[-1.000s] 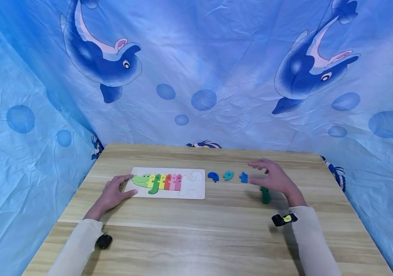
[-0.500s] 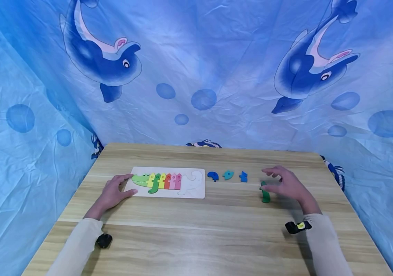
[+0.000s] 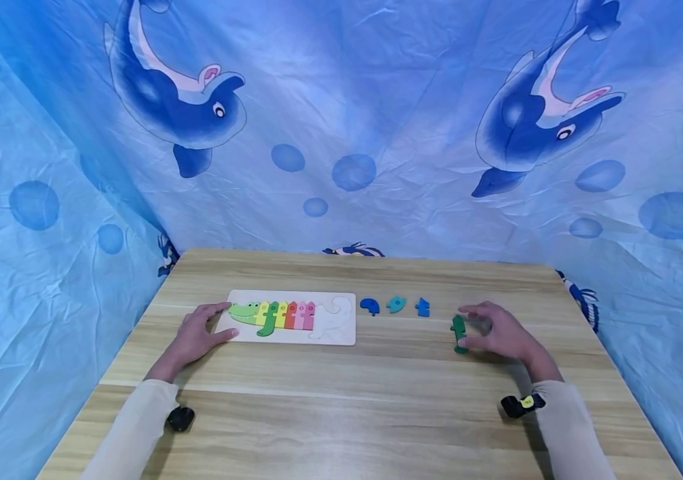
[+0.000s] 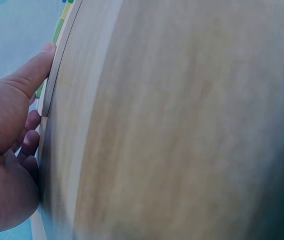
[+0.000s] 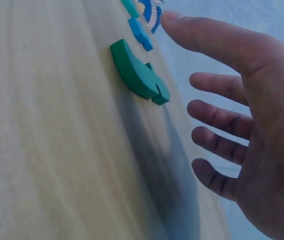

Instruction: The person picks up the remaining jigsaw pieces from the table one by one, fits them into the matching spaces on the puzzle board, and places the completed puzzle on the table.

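My left hand (image 3: 200, 333) rests at the left end of a white crocodile puzzle board (image 3: 335, 337), index finger and thumb spread apart over its corner area. In the left wrist view the straight thumb (image 4: 36, 72) presses along the board's edge. The board carries a light green head and a row of coloured body pieces; its right part shows only outlines. At the right, my right hand (image 3: 500, 330) hovers beside a dark green curved puzzle piece (image 3: 458, 325), thumb overlapping it in the head view. The right wrist view shows the fingers spread around air, apart from the green piece (image 5: 134, 72).
Between board and right hand lie a dark blue piece (image 3: 370, 306), a teal piece (image 3: 396, 305) and a blue piece (image 3: 422, 307) in a row. The wooden table (image 3: 329, 413) meets a blue dolphin-printed cloth (image 3: 401, 213) at the back and sides.
My right hand has moved right and slightly down, from beside the blue piece to the dark green one. The left hand, the board and the pieces stay in place.
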A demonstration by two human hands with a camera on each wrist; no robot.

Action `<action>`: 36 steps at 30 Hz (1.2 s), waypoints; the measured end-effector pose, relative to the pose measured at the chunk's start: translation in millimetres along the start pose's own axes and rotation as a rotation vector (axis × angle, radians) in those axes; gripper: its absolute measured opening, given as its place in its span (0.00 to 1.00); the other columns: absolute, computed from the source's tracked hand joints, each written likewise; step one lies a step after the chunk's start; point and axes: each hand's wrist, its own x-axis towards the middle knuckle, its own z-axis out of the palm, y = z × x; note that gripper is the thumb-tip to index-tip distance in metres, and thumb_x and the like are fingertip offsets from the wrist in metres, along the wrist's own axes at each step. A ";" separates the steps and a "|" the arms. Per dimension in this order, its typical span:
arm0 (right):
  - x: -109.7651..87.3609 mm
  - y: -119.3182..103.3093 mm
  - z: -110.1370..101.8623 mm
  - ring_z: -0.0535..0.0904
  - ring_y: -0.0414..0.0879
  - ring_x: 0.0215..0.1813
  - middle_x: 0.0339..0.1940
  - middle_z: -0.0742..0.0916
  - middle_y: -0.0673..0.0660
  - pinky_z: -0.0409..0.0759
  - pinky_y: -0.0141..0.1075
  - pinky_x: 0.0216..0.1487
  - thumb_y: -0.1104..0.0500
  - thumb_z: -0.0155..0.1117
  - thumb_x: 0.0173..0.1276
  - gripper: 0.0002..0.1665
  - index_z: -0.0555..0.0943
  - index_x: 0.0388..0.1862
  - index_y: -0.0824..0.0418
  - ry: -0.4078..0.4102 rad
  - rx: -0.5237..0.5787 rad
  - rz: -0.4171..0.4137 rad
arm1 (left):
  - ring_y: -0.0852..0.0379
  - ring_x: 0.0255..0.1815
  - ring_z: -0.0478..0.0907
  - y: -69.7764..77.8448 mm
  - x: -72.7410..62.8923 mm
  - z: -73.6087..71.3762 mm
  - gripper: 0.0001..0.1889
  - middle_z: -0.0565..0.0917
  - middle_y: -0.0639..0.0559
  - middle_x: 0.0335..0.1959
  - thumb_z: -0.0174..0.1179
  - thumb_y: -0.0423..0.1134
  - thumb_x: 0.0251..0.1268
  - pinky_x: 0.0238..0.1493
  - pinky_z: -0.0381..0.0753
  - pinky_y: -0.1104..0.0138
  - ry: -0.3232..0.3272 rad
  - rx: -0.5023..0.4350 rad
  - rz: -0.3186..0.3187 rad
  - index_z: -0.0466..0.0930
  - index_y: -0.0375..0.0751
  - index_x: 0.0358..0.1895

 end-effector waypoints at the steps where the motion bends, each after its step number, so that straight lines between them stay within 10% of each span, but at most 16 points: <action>1: -0.4 0.6 0.4 0.78 0.60 0.58 0.57 0.82 0.60 0.77 0.62 0.55 0.40 0.79 0.58 0.44 0.78 0.68 0.60 -0.003 0.004 0.002 | 0.28 0.71 0.59 -0.5 0.2 0.2 0.41 0.66 0.28 0.73 0.69 0.56 0.65 0.67 0.55 0.37 0.001 0.001 -0.002 0.67 0.38 0.75; 36: -2.0 7.5 11.1 0.70 0.58 0.57 0.58 0.77 0.62 0.73 0.53 0.50 0.32 0.81 0.50 0.55 0.75 0.72 0.57 -0.063 -0.122 0.022 | 0.27 0.70 0.59 -2.4 0.7 1.2 0.41 0.64 0.27 0.73 0.69 0.57 0.65 0.67 0.53 0.34 -0.006 0.001 -0.012 0.67 0.38 0.75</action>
